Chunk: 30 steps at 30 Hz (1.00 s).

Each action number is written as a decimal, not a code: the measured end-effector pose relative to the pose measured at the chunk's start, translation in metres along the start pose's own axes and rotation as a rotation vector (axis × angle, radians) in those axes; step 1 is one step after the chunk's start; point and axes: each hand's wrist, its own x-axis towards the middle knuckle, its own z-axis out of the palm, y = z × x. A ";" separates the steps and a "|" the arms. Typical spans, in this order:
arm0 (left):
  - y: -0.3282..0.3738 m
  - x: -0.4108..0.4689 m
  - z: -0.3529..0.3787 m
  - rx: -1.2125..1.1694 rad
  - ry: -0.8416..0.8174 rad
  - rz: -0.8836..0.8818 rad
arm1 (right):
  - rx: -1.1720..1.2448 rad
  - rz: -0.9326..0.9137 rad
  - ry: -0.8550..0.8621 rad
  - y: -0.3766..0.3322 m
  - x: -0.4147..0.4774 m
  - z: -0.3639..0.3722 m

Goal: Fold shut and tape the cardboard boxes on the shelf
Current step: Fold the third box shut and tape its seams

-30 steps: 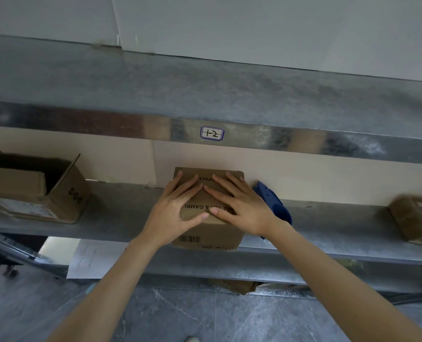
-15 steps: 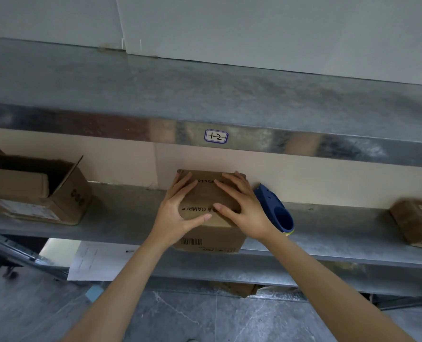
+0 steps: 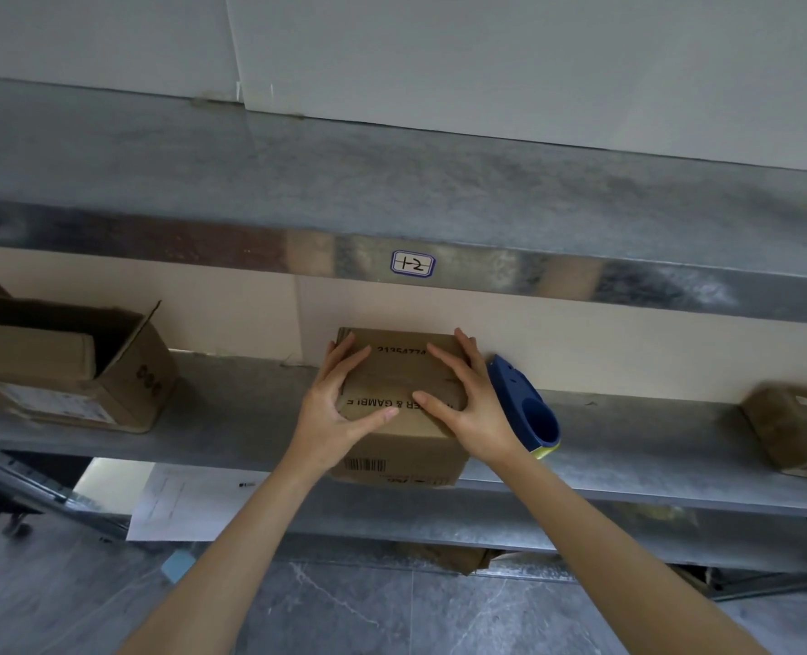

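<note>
Fingers flat along box edges, tape dispenser beside.

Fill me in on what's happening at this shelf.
A person presses the left hand and right hand flat on the folded-down top flaps of a small cardboard box on the metal shelf. A blue tape dispenser lies just right of it. An open box sits farther left.

Both arms reach forward, left hand and right hand palm-down, fingers seemingly straight and spread.
</note>
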 end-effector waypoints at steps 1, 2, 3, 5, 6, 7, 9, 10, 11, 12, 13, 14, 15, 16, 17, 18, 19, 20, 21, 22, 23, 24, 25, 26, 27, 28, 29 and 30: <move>-0.001 0.000 -0.001 0.057 -0.001 0.026 | -0.036 -0.027 0.002 0.000 -0.001 0.000; -0.003 -0.001 -0.002 0.128 -0.003 0.069 | -0.098 -0.069 0.003 0.000 -0.001 -0.001; -0.004 -0.001 -0.003 0.202 -0.004 0.125 | -0.184 -0.128 0.000 0.000 -0.002 -0.003; -0.005 0.000 -0.004 0.314 -0.013 0.238 | -0.360 -0.266 -0.032 -0.001 -0.001 -0.006; -0.006 0.000 -0.005 0.345 -0.023 0.278 | -0.416 -0.317 -0.067 -0.001 -0.001 -0.008; -0.006 0.000 -0.005 0.365 -0.035 0.302 | -0.453 -0.349 -0.112 -0.002 0.000 -0.010; -0.008 0.000 -0.006 0.387 -0.052 0.310 | -0.535 -0.377 -0.201 -0.003 0.002 -0.012; -0.009 -0.001 -0.006 0.391 -0.056 0.304 | -0.588 -0.379 -0.236 -0.002 0.003 -0.013; -0.009 -0.001 -0.006 0.394 -0.058 0.300 | -0.638 -0.377 -0.261 -0.002 0.004 -0.014; -0.009 -0.001 -0.006 0.398 -0.059 0.298 | -0.674 -0.374 -0.273 -0.001 0.004 -0.014; -0.009 0.000 -0.006 0.402 -0.061 0.295 | -0.695 -0.373 -0.277 -0.001 0.005 -0.014; -0.009 0.000 -0.006 0.403 -0.062 0.291 | -0.704 -0.372 -0.275 -0.001 0.005 -0.014; -0.008 0.000 -0.006 0.396 -0.060 0.284 | -0.703 -0.370 -0.271 -0.001 0.005 -0.014; -0.007 0.000 -0.006 0.381 -0.055 0.274 | -0.687 -0.366 -0.263 -0.001 0.005 -0.013; -0.006 0.000 -0.005 0.359 -0.050 0.260 | -0.658 -0.358 -0.251 -0.001 0.005 -0.013; -0.005 -0.001 -0.005 0.328 -0.043 0.243 | -0.625 -0.344 -0.235 -0.002 0.004 -0.012; -0.004 -0.001 -0.004 0.293 -0.034 0.224 | -0.594 -0.327 -0.216 -0.001 0.004 -0.011; -0.004 -0.001 -0.003 0.254 -0.025 0.200 | -0.568 -0.305 -0.193 -0.001 0.004 -0.010; -0.004 -0.001 -0.003 0.214 -0.016 0.173 | -0.539 -0.273 -0.167 0.000 0.005 -0.008; -0.003 0.000 -0.002 0.178 -0.007 0.143 | -0.500 -0.228 -0.138 0.000 0.005 -0.007; -0.003 0.000 -0.001 0.149 0.004 0.116 | -0.452 -0.176 -0.109 0.000 0.006 -0.006; -0.003 0.001 0.000 0.131 0.019 0.095 | -0.409 -0.131 -0.083 0.001 0.007 -0.005; -0.002 0.002 0.001 0.120 0.037 0.077 | -0.378 -0.099 -0.063 0.001 0.007 -0.004; -0.002 0.002 0.002 0.107 0.053 0.061 | -0.354 -0.075 -0.049 0.002 0.007 -0.003; -0.001 0.002 0.003 0.089 0.067 0.045 | -0.325 -0.055 -0.038 0.003 0.007 -0.001; 0.000 0.002 0.004 0.072 0.078 0.032 | -0.281 -0.034 -0.027 0.004 0.006 0.000; 0.000 0.002 0.004 0.057 0.087 0.020 | -0.225 -0.013 -0.014 0.004 0.006 0.001; 0.001 0.002 0.005 0.044 0.095 0.006 | -0.165 0.007 -0.001 0.005 0.006 0.002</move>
